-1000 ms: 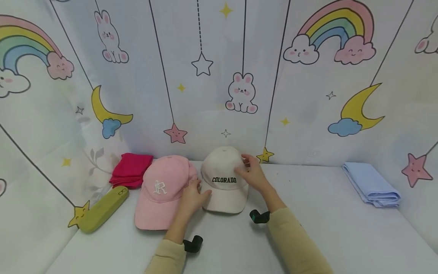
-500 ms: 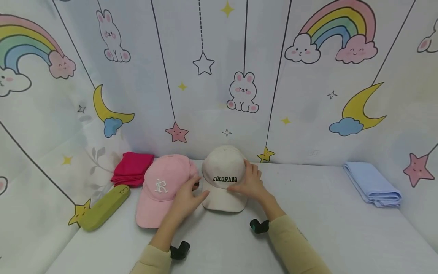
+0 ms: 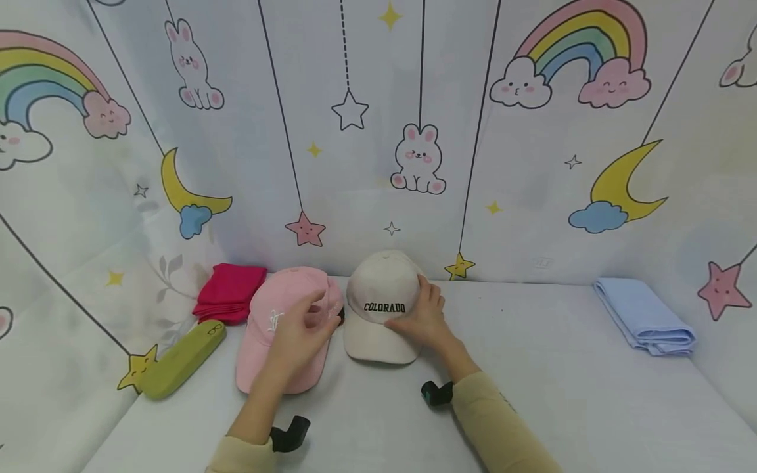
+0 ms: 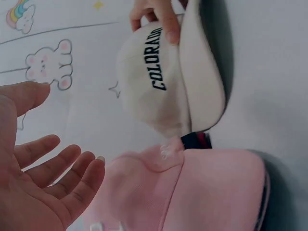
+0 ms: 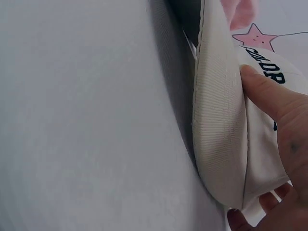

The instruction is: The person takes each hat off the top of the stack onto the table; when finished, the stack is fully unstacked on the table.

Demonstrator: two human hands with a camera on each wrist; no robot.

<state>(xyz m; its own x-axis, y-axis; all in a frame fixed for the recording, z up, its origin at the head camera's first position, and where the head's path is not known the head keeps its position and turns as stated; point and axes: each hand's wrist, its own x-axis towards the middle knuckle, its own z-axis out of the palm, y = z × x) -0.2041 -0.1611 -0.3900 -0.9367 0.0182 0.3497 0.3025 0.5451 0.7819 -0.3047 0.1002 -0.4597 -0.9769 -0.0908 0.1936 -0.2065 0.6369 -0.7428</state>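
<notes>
A cream baseball cap (image 3: 384,282) lettered COLORADO sits upright near the back wall, its brim toward me. My right hand (image 3: 427,320) grips its right side, the thumb on the front just above the brim and the fingers round the side, partly hidden. Left of it is a pink baseball cap (image 3: 290,289) with a white letter. My left hand (image 3: 296,345) is over the pink cap's right part in the head view. Its fingers are relaxed and spread in the left wrist view, holding nothing; the pink cap (image 4: 211,183) lies beside them there.
Behind the pink cap lies a folded red cloth (image 3: 230,292). A green glasses case (image 3: 183,361) stands at the far left. At the far right is a folded light-blue cloth (image 3: 644,318). A printed curtain (image 3: 367,171) closes off the back of the white table (image 3: 532,394).
My left hand has drawn left from beside the cream cap to over the pink one. My right hand has moved lower onto the cream cap, which has shifted slightly left.
</notes>
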